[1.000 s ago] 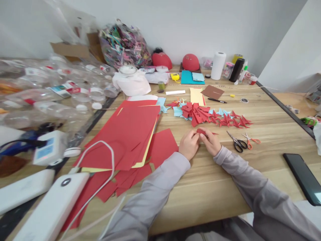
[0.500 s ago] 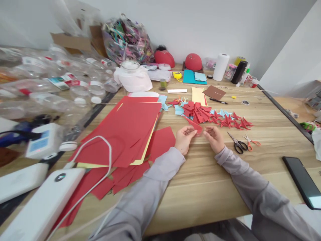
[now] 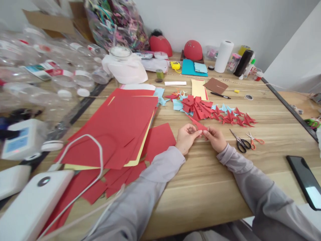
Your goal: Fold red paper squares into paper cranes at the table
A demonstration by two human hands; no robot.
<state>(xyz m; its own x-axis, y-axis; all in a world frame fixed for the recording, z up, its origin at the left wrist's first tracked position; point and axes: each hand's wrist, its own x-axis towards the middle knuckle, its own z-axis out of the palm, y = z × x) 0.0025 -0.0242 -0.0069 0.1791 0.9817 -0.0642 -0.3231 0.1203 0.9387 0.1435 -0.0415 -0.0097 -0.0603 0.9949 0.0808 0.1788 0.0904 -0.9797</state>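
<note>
A small folded piece of red paper is held between my two hands over the middle of the table. My left hand pinches its left and lower edge with thumb and fingers. At its right corner my right hand has closed thumb and fingers on it, and the two thumbs nearly touch. Just beyond the hands lies a heap of folded red pieces, with light blue folded pieces among them. More red star-like folded pieces spread to the right.
Stacked red sheets lie left of my hands, beside a white power bank and its cable. To the right are black scissors, orange scissors and a phone. Plastic bottles crowd the far left.
My right hand has closed in on the red paper and now grips its right corner; before, it was slightly apart from it. The camera view has shifted a little.
</note>
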